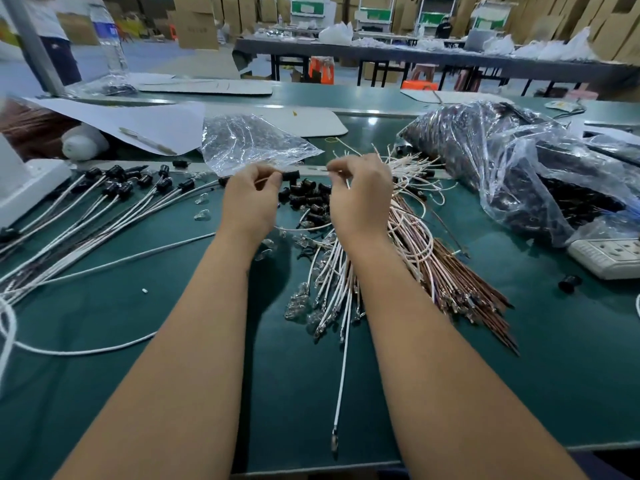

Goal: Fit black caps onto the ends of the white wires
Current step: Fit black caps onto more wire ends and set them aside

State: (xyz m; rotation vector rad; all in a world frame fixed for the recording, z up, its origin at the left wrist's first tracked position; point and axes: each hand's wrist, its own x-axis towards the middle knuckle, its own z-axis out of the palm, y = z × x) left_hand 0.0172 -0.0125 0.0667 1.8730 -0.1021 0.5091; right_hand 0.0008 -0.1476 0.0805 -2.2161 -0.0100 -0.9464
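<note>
Both hands are raised over the green table. My left hand pinches a black cap at its fingertips. My right hand pinches a thin wire end that points at the cap's open side, a short gap away. A white wire trails from below the hands toward the table's near edge. Loose black caps lie in a heap just beyond the hands. Capped white wires are fanned out at the left. Uncapped white and brown wires lie bundled at the right.
A clear plastic bag lies behind the hands, and a large bag of black parts fills the right side. A white power strip sits at the right edge. Small clear bulbs lie among the wires. White paper lies at the back left.
</note>
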